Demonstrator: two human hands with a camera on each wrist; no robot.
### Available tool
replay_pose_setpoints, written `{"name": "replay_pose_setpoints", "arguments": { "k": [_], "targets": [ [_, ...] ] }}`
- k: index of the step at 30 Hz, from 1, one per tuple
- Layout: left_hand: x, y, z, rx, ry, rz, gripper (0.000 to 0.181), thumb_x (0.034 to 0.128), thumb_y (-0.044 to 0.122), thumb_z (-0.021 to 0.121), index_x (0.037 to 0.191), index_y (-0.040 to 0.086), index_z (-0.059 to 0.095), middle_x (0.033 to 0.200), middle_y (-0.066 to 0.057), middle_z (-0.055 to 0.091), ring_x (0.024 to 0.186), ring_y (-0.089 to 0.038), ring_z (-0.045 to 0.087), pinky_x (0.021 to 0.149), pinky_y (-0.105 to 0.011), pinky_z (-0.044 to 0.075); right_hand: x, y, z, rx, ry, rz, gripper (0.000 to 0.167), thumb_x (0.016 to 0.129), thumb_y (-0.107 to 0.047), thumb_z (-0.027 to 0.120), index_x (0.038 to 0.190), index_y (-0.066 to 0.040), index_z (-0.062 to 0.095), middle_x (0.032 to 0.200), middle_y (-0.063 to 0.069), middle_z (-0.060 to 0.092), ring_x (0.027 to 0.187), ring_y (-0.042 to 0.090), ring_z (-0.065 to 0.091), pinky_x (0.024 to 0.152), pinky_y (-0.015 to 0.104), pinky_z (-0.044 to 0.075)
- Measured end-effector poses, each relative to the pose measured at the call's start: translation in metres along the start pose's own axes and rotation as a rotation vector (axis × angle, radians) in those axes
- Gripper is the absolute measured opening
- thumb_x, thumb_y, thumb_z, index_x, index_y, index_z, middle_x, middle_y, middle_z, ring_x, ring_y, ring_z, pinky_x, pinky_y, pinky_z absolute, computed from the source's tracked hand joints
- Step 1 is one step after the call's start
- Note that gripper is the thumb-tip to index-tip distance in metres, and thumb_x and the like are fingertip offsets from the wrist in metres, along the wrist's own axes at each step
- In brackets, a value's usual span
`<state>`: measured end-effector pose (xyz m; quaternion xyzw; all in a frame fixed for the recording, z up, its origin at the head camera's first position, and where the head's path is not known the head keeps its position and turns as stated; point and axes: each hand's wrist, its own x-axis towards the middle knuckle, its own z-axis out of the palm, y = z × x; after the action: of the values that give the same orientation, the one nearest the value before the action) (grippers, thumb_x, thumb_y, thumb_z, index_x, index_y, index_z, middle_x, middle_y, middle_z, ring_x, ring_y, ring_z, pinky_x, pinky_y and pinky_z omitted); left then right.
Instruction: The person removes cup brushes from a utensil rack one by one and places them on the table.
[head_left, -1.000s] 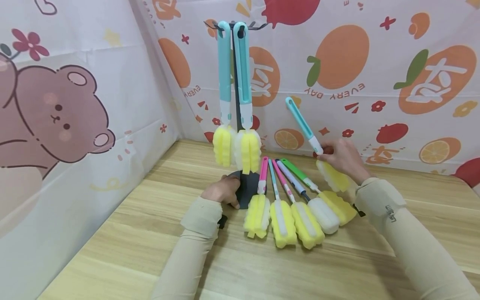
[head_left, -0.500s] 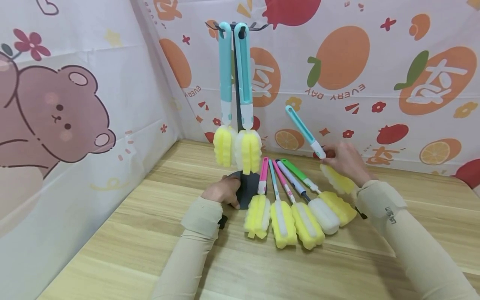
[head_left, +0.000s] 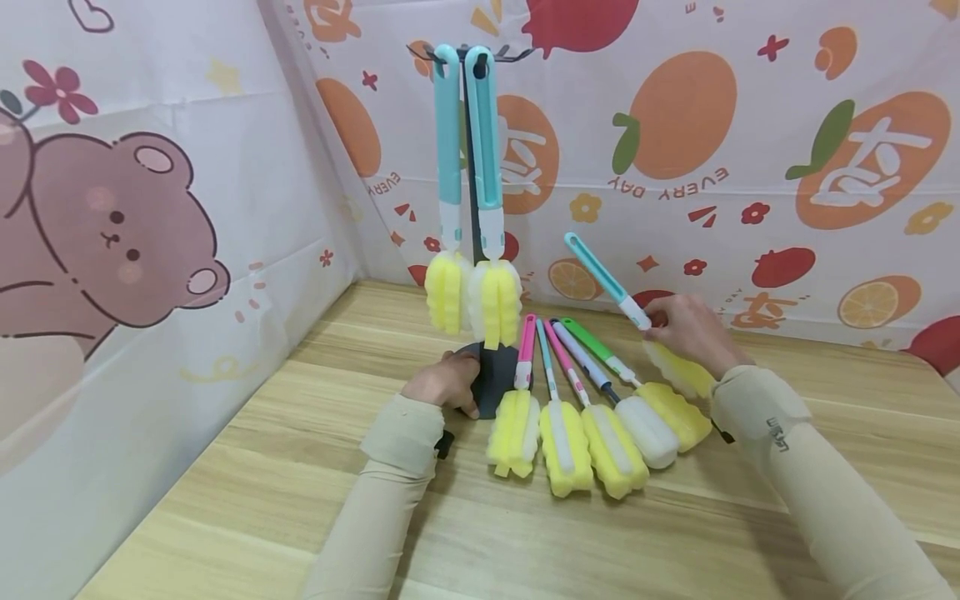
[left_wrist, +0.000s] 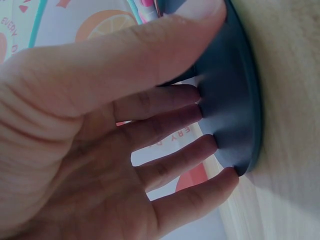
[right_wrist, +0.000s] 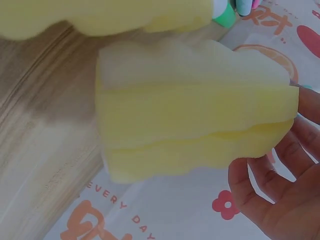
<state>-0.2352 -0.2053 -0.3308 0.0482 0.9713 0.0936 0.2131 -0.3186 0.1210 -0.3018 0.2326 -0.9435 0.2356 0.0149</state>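
In the head view my right hand (head_left: 693,332) pinches a teal-handled sponge bottle brush (head_left: 606,277) near its white neck, the handle tilted up to the left. Its yellow-and-white sponge head (right_wrist: 200,110) fills the middle of the right wrist view, with the fingers at its right end. My left hand (head_left: 444,382) rests on the black round base (head_left: 497,387) of a hook stand; the left wrist view shows its fingertips against this base with the fingers extended. Two teal-handled bottle brushes, one left (head_left: 448,133) and one right (head_left: 486,142), hang from the stand's hooks (head_left: 517,55), sponges downward.
Several bottle brushes lie fanned out on the wooden table (head_left: 247,500), among them a pink-handled one (head_left: 513,429), a grey-white one (head_left: 647,429) and a green-handled one (head_left: 600,343). Behind hangs a fruit-print cloth (head_left: 757,150); a bear-print cloth (head_left: 262,167) hangs at left.
My right hand has come down slightly with the teal-handled bottle brush, lowering the handle's top end. The left hand keeps its place on the base, and the hanging brushes stay put.
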Motion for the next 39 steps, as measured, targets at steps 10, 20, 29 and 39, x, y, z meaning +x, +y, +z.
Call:
{"name": "replay_pose_setpoints", "arguments": {
  "k": [10,20,29,39],
  "targets": [
    [0.0,0.0,0.0,-0.016,0.006,-0.001,0.065,0.087,0.02,0.083,0.142,0.0,0.055,0.154,-0.015,0.041,0.138,-0.034,0.036,0.108,-0.045,0.04,-0.001,0.006,0.005,-0.05,-0.048,0.016,0.027,0.089,-0.002,0.076,0.112,0.011,0.071,0.095,0.02,0.071,0.087,0.036,0.061,0.082,0.054,0.051],
    [0.001,-0.001,0.0,-0.01,0.006,0.003,0.067,0.0876,0.02,0.083,0.144,0.0,0.053,0.154,-0.016,0.041,0.14,-0.035,0.035,0.108,-0.046,0.04,-0.001,0.013,0.008,-0.097,-0.07,0.016,0.025,0.087,-0.003,0.077,0.108,0.009,0.072,0.09,0.017,0.07,0.083,0.033,0.059,0.079,0.051,0.05],
    [0.0,-0.001,0.0,-0.004,0.003,0.004,0.066,0.0876,0.02,0.083,0.143,0.0,0.054,0.154,-0.016,0.041,0.139,-0.035,0.035,0.108,-0.046,0.04,-0.003,0.018,0.01,-0.132,-0.128,-0.024,0.012,0.087,-0.004,0.077,0.096,0.002,0.075,0.081,0.007,0.068,0.075,0.027,0.058,0.07,0.045,0.051],
    [0.002,0.0,0.0,-0.002,0.006,0.005,0.065,0.0879,0.02,0.082,0.142,-0.001,0.054,0.154,-0.016,0.041,0.14,-0.035,0.035,0.108,-0.046,0.04,-0.003,0.02,0.011,-0.157,-0.175,0.013,0.014,0.088,-0.003,0.075,0.1,0.003,0.076,0.082,0.008,0.068,0.078,0.028,0.058,0.075,0.047,0.052]
  ]
}}
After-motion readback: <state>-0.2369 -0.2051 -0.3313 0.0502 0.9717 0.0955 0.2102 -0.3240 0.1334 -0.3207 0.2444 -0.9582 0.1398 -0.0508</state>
